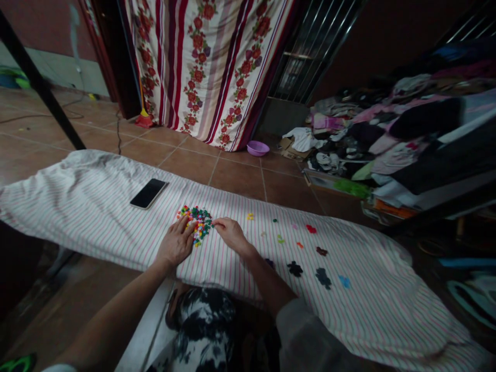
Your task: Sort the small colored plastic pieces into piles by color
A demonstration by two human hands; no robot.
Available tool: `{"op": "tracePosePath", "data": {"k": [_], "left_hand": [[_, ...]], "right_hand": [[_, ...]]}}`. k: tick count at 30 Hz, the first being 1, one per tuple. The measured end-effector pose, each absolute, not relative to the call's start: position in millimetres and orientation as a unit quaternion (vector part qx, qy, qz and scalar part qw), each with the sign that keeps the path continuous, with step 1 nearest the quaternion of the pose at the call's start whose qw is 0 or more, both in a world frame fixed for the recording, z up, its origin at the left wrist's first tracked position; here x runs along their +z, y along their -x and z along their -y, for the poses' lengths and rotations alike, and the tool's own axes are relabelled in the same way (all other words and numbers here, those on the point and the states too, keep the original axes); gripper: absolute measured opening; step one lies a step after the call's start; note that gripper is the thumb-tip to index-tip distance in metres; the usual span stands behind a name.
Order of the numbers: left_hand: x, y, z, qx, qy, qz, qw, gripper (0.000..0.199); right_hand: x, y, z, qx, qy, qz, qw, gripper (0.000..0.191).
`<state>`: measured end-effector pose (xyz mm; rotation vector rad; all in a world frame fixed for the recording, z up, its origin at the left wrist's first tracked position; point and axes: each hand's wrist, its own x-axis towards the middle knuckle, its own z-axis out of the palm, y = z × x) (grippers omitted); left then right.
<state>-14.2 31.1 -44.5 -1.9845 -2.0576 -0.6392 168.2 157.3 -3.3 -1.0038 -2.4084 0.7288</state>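
So, both hands are at the mixed pile of small colored pieces (pixel 202 215), mid-left on the striped cloth-covered counter (pixel 108 206). Left hand (pixel 176 244): palm down, fingers slightly spread, fingertips resting on the pile's left part. Right hand (pixel 230 232): at the pile's right edge, thumb and index drawn in to a narrow pinch; can't tell if a piece sits between them.

Phone (pixel 149 194) lies flat, screen dark, left of the pile, not touching it.

Right of the right hand, separate single-color clusters, spaced apart. Far side: yellow pieces (pixel 250 216), one dark green bit (pixel 275 220), pink bits (pixel 294 226), red pieces (pixel 311 229). Middle: light green pieces (pixel 280 239), orange pieces (pixel 299 245), brown pieces (pixel 321 251). Near side: black pieces (pixel 295 268), dark gray pieces (pixel 323 278), blue pieces (pixel 344 281). Dark purple pieces (pixel 270 263) show just beside the right forearm, partly hidden.

Beyond the counter: floral striped curtain (pixel 217 67), purple basin (pixel 258 149) on tiled floor (pixel 236 178), big clothes heap (pixel 411 124) at right.
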Motion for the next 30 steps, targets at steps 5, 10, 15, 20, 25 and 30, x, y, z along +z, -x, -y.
{"op": "tracePosePath", "data": {"k": [5, 10, 15, 20, 25, 30], "left_hand": [[-46, 14, -32, -0.235, 0.669, 0.697, 0.112, 0.041], [-52, 15, -33, -0.275, 0.664, 0.687, 0.109, 0.038], [-54, 15, -34, -0.297, 0.666, 0.676, 0.108, 0.036], [-52, 14, -35, -0.287, 0.666, 0.681, 0.102, 0.033], [-51, 13, -34, -0.281, 0.666, 0.685, 0.090, 0.035], [-54, 14, -33, -0.295, 0.664, 0.680, 0.096, 0.037]], "right_hand": [[2, -140, -144, 0.227, 0.324, 0.905, 0.154, 0.025], [11, -126, -133, 0.168, 0.326, 0.925, 0.105, 0.024], [18, -113, -124, 0.125, 0.335, 0.932, 0.065, 0.022], [14, -101, -122, 0.125, 0.369, 0.920, 0.033, 0.022], [5, -103, -124, 0.172, 0.375, 0.906, 0.092, 0.021], [-2, -111, -123, 0.219, 0.371, 0.883, 0.187, 0.018]]}}
